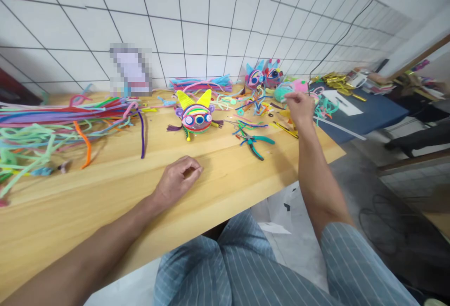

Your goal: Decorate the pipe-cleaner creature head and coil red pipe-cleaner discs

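Note:
My left hand (179,177) rests on the wooden table, its fingers curled into a loose fist with nothing visible inside. Farther off to the right, my right hand (300,106) reaches over the craft pieces with thumb and fingers pinched together; what they hold, if anything, is too small to tell. Just beyond it lies a green and pink fuzzy ball (286,89). Between the hands, a pair of teal-handled pliers (256,143) lies spread on the tabletop. A decorated mask-like figure (197,116) with yellow ears and button-like eyes stands behind my left hand.
Bundles of coloured pipe cleaners (66,114) cover the table's left side, and another bundle (202,83) lies by the tiled wall. Two more decorated figures (256,77) stand at the back. A yellow cutter-like tool (286,129) lies near the right edge, beside a dark blue table (381,104).

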Demonstrator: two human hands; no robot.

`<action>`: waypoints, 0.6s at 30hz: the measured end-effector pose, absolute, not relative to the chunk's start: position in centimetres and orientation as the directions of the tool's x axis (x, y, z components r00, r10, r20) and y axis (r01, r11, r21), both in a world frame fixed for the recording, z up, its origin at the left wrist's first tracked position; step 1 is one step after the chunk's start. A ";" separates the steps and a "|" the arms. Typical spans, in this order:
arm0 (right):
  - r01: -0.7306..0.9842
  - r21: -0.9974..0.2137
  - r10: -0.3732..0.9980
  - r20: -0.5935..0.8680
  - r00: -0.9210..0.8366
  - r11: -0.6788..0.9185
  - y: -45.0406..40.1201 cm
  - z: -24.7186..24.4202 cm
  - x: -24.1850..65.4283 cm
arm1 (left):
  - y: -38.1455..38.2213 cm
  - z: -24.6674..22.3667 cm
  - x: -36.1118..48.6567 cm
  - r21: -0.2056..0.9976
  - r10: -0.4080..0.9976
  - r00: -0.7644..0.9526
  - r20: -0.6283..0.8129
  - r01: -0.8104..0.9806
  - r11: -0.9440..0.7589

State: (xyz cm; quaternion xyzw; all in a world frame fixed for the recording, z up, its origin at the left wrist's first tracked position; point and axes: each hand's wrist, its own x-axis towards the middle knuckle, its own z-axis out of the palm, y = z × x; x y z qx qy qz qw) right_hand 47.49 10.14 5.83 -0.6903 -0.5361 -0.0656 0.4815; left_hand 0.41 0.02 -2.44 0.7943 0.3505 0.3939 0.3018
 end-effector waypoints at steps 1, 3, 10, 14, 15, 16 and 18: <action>0.851 -0.525 0.679 0.625 0.386 -0.001 10.1 5.7 47.9 | 0.0 -2.5 0.4 0.755 0.795 0.451 0.406 0.324 -0.570; 0.902 -0.431 0.713 0.621 0.325 -0.035 9.8 5.2 47.8 | 0.0 -2.5 0.3 0.759 0.795 0.467 0.387 0.329 -0.563; 0.818 -0.576 0.798 0.495 0.345 0.004 9.8 4.4 44.6 | 0.2 -2.2 0.2 0.764 0.806 0.479 0.347 0.354 -0.539; 0.826 -0.562 0.800 0.479 0.361 -0.036 10.5 4.8 44.2 | 0.3 -2.2 0.3 0.769 0.804 0.487 0.342 0.347 -0.537; 0.867 -0.497 0.848 0.445 0.287 -0.032 10.6 4.8 43.9 | 0.3 -2.2 0.3 0.770 0.802 0.492 0.338 0.346 -0.536; 0.911 -0.412 0.901 0.386 0.200 -0.026 10.7 4.6 43.5 | 0.3 -2.2 0.3 0.771 0.801 0.497 0.333 0.346 -0.535; 0.969 -0.246 0.970 0.231 0.074 -0.015 10.7 4.1 42.6 | 0.2 -2.2 0.2 0.773 0.803 0.502 0.321 0.352 -0.529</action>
